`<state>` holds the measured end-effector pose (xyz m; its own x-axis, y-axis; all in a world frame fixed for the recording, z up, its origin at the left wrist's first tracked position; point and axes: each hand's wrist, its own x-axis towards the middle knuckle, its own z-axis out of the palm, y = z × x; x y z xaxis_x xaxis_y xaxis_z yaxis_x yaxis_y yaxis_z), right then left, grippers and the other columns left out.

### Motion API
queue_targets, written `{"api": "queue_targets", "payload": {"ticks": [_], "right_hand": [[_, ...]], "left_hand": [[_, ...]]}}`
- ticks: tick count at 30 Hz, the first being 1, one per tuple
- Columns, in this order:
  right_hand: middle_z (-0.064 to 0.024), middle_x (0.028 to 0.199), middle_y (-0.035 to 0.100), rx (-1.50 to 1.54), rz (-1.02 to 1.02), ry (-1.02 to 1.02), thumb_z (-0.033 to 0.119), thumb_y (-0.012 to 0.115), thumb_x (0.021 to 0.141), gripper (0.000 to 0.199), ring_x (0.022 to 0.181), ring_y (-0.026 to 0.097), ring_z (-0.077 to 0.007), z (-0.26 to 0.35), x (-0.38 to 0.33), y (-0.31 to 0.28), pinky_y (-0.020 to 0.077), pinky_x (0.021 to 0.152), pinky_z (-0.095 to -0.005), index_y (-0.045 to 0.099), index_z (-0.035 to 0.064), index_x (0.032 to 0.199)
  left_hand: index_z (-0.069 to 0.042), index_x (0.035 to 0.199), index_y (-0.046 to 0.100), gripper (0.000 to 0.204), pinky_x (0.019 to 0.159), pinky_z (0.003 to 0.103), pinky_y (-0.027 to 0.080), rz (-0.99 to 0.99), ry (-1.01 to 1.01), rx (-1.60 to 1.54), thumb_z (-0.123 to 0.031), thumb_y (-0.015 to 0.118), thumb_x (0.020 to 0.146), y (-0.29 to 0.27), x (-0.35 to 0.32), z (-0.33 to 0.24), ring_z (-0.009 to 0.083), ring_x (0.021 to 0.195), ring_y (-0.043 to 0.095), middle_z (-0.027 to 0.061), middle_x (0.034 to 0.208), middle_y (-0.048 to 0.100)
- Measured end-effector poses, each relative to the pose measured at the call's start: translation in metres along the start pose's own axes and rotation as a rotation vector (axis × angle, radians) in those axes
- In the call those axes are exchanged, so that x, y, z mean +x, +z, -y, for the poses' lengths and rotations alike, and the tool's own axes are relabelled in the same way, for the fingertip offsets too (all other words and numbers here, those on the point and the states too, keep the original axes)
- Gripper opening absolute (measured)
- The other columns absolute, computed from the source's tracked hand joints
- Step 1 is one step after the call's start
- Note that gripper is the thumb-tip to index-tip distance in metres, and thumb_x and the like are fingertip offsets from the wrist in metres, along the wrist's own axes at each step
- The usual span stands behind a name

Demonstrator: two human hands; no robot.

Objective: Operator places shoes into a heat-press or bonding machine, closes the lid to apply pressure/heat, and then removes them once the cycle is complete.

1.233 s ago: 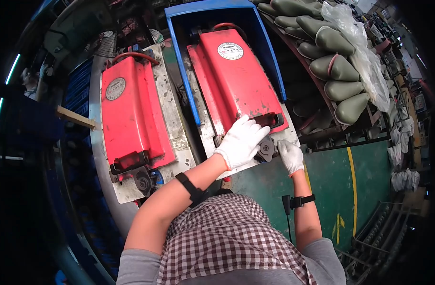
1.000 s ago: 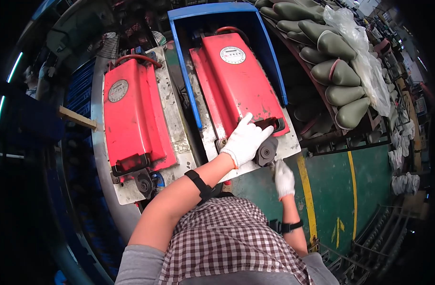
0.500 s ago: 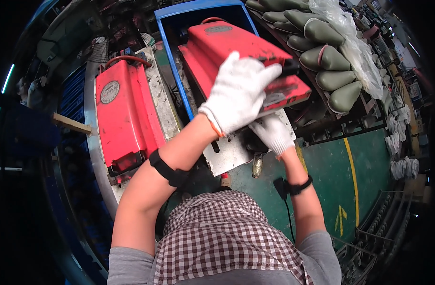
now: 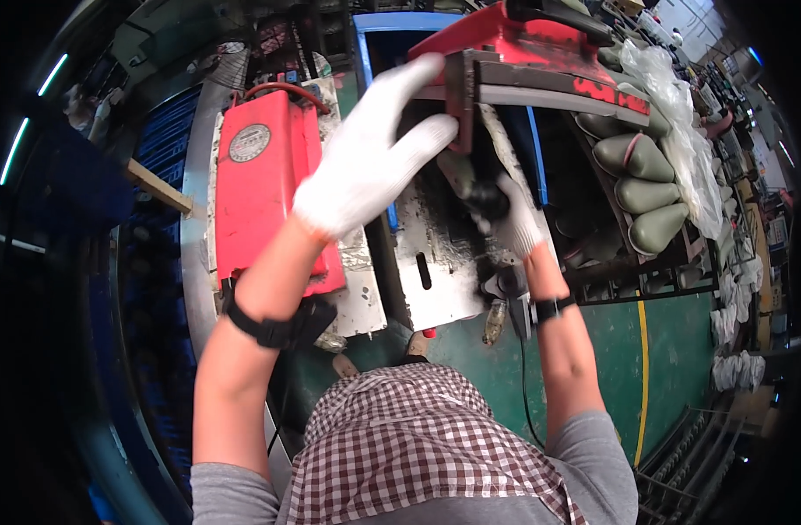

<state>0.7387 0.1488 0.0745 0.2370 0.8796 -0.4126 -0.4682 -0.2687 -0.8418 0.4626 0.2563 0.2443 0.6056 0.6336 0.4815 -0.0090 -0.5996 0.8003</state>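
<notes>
White-gloved right grip at the near end of a dark, rounded, elongated piece.
The piece lies just left of this nearer hand, its long axis running up-left; blur hides whether the fingers close on it. The white-gloved left grip is spread wide beside the tilted-up red metal cover's dark edge, contact unclear.

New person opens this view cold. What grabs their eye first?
Probably the tilted-up red cover at top centre-right, with the white-gloved left hand spread open at its left edge and the right hand below it at a blurred dark object. Next, the second red cover, lying flat at left with a round label, and the olive-green boots piled at right.
</notes>
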Motion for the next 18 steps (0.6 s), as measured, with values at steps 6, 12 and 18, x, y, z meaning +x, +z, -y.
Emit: {"api": "queue_targets", "payload": {"ticks": [6, 12, 18], "right_hand": [[-0.0109, 0.129, 0.069, 0.212, 0.210, 0.037, 0.049, 0.070, 0.090, 0.073, 0.106, 0.071, -0.0245, -0.066, -0.077, 0.049, 0.0592, 0.070, -0.0418, 0.050, 0.0094, 0.148], [-0.0096, 0.125, 0.067, -0.036, 0.544, 0.176, 0.023, 0.068, 0.091, 0.073, 0.111, 0.063, -0.0209, -0.115, -0.102, 0.178, 0.0512, 0.101, -0.0388, 0.038, 0.0023, 0.154], [-0.0134, 0.125, 0.068, -0.804, 1.033, -0.198, 0.006, 0.061, 0.092, 0.066, 0.110, 0.065, -0.0235, -0.113, -0.106, 0.288, 0.0490, 0.103, -0.0352, 0.045, 0.0013, 0.156]], "left_hand": [[-0.002, 0.165, 0.016, 0.111, 0.118, 0.039, 0.038, 0.001, -0.633, -0.591, -0.060, 0.074, 0.090, -0.046, -0.169, 0.043, 0.0263, 0.139, 0.052, 0.0186, 0.158, 0.044], [-0.003, 0.160, 0.030, 0.102, 0.121, 0.047, 0.038, -0.253, -0.643, -0.882, -0.061, 0.074, 0.089, -0.050, -0.278, 0.028, 0.0308, 0.143, 0.047, 0.0166, 0.155, 0.047], [-0.001, 0.151, 0.043, 0.083, 0.113, 0.053, 0.048, -0.973, -0.544, -1.175, -0.037, 0.069, 0.082, -0.112, -0.392, 0.006, 0.0389, 0.129, 0.061, 0.0202, 0.142, 0.059]]}}
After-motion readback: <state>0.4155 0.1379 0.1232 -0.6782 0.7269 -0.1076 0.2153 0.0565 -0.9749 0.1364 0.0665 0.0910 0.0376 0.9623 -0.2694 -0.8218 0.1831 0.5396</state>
